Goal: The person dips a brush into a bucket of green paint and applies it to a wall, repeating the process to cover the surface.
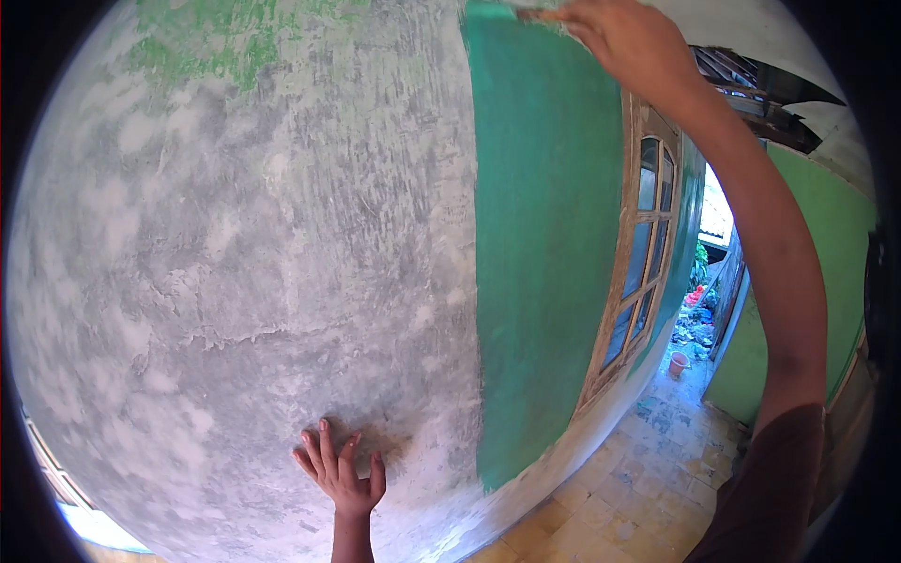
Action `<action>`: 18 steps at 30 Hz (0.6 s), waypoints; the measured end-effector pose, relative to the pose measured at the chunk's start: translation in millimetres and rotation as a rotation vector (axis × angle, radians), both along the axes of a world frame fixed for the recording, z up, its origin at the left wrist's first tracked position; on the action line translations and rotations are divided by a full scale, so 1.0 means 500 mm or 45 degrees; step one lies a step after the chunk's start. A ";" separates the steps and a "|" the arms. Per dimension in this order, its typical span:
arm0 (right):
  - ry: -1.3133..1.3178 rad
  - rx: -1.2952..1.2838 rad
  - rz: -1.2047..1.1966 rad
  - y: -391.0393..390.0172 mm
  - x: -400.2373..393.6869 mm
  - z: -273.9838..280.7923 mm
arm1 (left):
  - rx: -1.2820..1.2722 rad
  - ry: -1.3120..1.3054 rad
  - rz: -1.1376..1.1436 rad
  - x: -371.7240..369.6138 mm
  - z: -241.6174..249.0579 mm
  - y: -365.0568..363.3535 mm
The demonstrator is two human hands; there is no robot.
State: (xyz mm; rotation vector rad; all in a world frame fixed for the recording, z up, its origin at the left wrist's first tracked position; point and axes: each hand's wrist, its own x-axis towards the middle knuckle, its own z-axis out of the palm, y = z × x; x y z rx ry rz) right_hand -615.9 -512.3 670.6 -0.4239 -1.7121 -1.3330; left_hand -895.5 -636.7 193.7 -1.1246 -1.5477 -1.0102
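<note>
My right hand (624,42) is raised to the top of the view, its fingers closed round the handle of a paintbrush (542,15). The brush points left, and its tip is at the upper edge of the green painted area (544,206) on the wall. Low on the bare grey wall (282,235), my left hand (343,474) rests with its fingers spread, holding nothing. A fairly straight vertical edge divides the green paint from the grey, patchy surface. Old light green paint (206,42) remains at the upper left.
A wooden-framed window (643,244) is set in the wall right of the green paint. Beyond it a tiled floor (610,479) leads to a doorway, with a small bucket (678,364) and a cluttered pile (696,319). A light green wall (807,272) stands at the right.
</note>
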 end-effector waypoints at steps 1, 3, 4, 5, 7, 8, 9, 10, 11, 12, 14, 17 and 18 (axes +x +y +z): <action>0.000 -0.001 0.001 0.011 -0.012 0.027 | 0.007 0.002 0.001 0.000 0.000 0.000; 0.052 0.102 -0.032 0.030 -0.038 0.070 | -0.002 0.000 0.007 0.001 -0.001 -0.001; 0.053 0.100 -0.027 0.035 -0.047 0.070 | -0.010 -0.002 0.010 0.000 0.000 -0.002; 0.079 -0.034 0.055 0.034 -0.058 0.067 | -0.012 -0.001 0.013 0.000 0.000 -0.003; 0.104 -0.171 0.134 0.043 -0.066 0.050 | -0.019 -0.020 -0.001 0.000 -0.002 -0.003; 0.065 -0.164 0.125 0.054 -0.064 0.035 | -0.018 -0.025 -0.001 -0.001 -0.002 -0.003; 0.023 -0.155 0.116 0.070 -0.063 0.020 | -0.020 -0.021 -0.004 -0.002 -0.003 -0.003; -0.054 -0.047 0.157 0.110 -0.054 0.000 | -0.024 -0.017 -0.008 -0.002 -0.004 -0.003; -0.129 0.060 0.197 0.140 -0.046 -0.019 | -0.026 -0.023 -0.007 -0.003 -0.005 -0.003; -0.141 -0.015 0.174 0.127 -0.045 -0.055 | -0.006 -0.030 -0.009 -0.004 -0.006 -0.001; -0.168 -0.182 0.137 0.093 -0.033 -0.154 | 0.005 -0.040 -0.019 -0.004 -0.005 0.001; -0.212 -0.423 0.104 0.077 -0.014 -0.294 | -0.008 -0.067 -0.018 0.000 0.000 0.005; -0.226 -0.472 0.096 0.081 -0.009 -0.342 | 0.031 -0.056 -0.041 -0.002 0.003 0.007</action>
